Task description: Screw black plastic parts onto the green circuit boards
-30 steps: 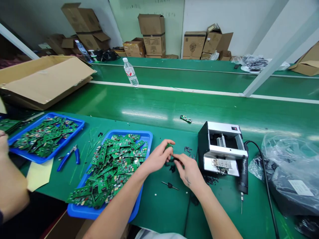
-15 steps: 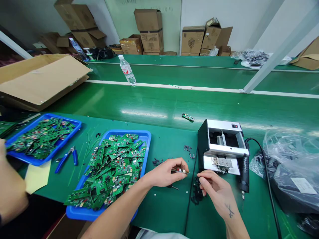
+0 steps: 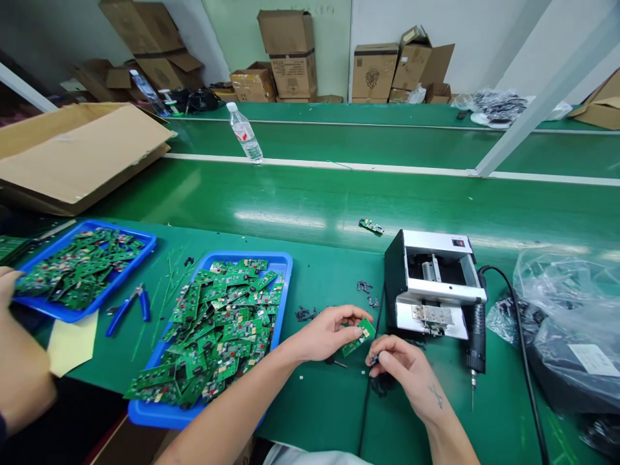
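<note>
My left fingers (image 3: 349, 314) pinch a small green circuit board (image 3: 359, 338) above the green counter (image 3: 320, 403), just right of a heaped blue plastic tray (image 3: 287, 271). My right fingers (image 3: 387, 352) close on a small dark piece (image 3: 374, 358) at the board's lower edge, its exact form too small to make out. Many more boards lie piled in that tray and in a second blue plastic tray (image 3: 82, 226) at far left. Loose black plastic bits (image 3: 305, 314) sit near my left hand, and a white-and-black benchtop machine (image 3: 431, 284) stands at right.
</note>
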A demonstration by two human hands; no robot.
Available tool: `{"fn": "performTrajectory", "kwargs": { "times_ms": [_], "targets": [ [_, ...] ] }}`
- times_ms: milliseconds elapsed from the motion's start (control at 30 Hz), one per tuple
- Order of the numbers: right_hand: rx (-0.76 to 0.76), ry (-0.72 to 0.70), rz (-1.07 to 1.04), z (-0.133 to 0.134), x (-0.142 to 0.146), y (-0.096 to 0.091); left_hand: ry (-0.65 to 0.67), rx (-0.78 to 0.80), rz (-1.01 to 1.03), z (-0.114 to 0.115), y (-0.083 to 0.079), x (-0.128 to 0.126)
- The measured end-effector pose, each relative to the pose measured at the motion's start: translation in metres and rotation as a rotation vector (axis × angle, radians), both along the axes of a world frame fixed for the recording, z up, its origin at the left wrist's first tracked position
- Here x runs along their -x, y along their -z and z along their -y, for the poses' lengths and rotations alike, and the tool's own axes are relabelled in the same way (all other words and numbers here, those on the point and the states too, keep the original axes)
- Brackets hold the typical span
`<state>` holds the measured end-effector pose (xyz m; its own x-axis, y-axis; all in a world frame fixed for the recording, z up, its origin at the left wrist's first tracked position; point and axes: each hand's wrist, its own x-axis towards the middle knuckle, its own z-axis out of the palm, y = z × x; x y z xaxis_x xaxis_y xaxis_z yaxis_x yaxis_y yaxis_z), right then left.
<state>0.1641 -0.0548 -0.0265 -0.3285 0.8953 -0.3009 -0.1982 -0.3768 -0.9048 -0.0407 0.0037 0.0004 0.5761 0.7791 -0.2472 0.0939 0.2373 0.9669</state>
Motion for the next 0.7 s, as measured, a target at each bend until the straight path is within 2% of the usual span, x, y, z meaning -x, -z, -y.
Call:
{"fn": "performTrajectory", "kwargs": {
  "times_ms": [100, 200, 267, 400, 500, 600, 633, 700],
  "targets": [
    [0.037, -0.046, -0.075, 0.002, 0.002, 0.000, -0.085, 0.023, 0.034, 0.001, 0.001, -0.001],
    [0.099, -0.114, -0.158, 0.005, 0.002, 0.004, -0.181, -0.031, 0.031, 0.003, 0.002, 0.001],
    [0.135, -0.168, -0.210, 0.007, 0.000, 0.007, -0.189, -0.060, 0.052, 0.006, 0.001, 0.001],
    [0.135, -0.184, -0.234, 0.008, -0.001, 0.012, -0.036, -0.077, 0.089, 0.007, -0.008, 0.004],
    [0.066, -0.099, -0.159, 0.007, 0.000, 0.013, 0.144, -0.112, 0.103, 0.001, -0.017, 0.012],
    [-0.043, -0.003, -0.029, 0.006, 0.005, 0.012, 0.347, -0.059, 0.122, -0.005, -0.020, 0.021],
    [-0.085, 0.021, 0.020, 0.006, 0.007, 0.012, 0.360, -0.020, 0.132, -0.006, -0.019, 0.022],
    [-0.163, 0.053, 0.110, 0.008, 0.011, 0.011, 0.299, 0.068, 0.120, -0.006, -0.015, 0.023]
  ]
}}
